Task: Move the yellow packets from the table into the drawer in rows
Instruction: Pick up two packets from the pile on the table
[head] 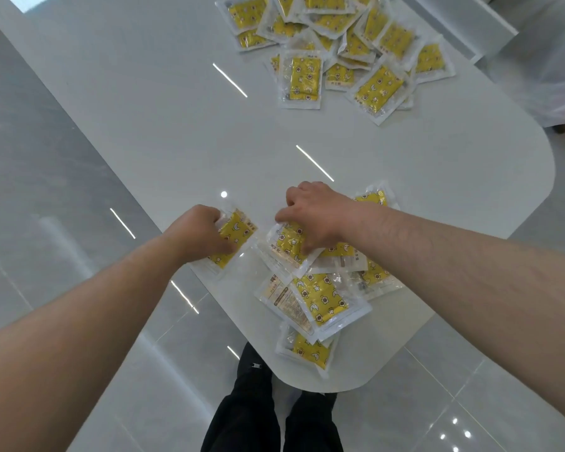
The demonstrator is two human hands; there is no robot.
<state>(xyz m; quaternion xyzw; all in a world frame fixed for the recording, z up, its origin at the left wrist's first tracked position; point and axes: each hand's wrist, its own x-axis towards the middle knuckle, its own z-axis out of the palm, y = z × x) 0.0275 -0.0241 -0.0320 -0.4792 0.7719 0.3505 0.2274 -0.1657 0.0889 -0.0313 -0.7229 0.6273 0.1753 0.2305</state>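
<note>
Yellow packets in clear wrap lie in two groups on the white table (177, 132). A near pile (320, 291) sits by the table's front rounded end, and a far pile (340, 44) lies at the back. My left hand (199, 234) grips one yellow packet (238, 231) at the table's left edge. My right hand (313, 216) has its fingers curled round another packet (289, 244) on top of the near pile. No drawer is in view.
A white cabinet or shelf edge (470, 24) stands at the back right beyond the far pile. Glossy grey floor tiles (46, 190) surround the table. My legs in dark trousers (258, 419) stand at the table's near end.
</note>
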